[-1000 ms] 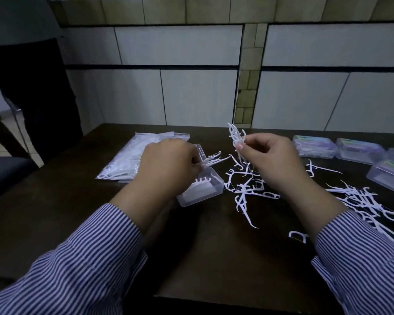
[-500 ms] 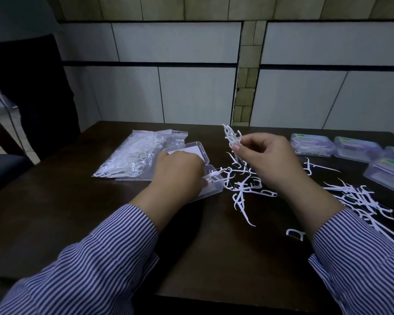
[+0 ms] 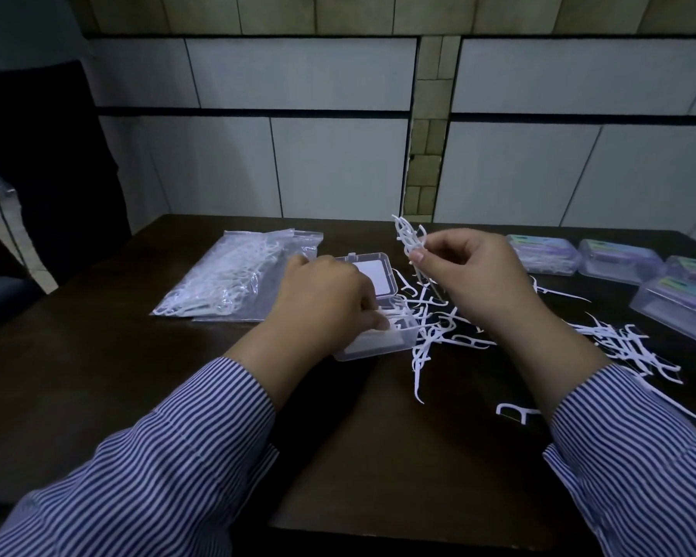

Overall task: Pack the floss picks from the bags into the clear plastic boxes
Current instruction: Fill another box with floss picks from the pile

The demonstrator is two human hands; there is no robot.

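— Where are the floss picks?

— The right hand pinches a small bundle upright; loose picks lie beneath it. The left hand curls over the open clear box, seemingly pressing picks in, though its fingertips are hidden. The bag lies beyond it.

— How will they handle?

— Light, springy, tangle-prone, I'd judge. Grip the handles, heads aligned.
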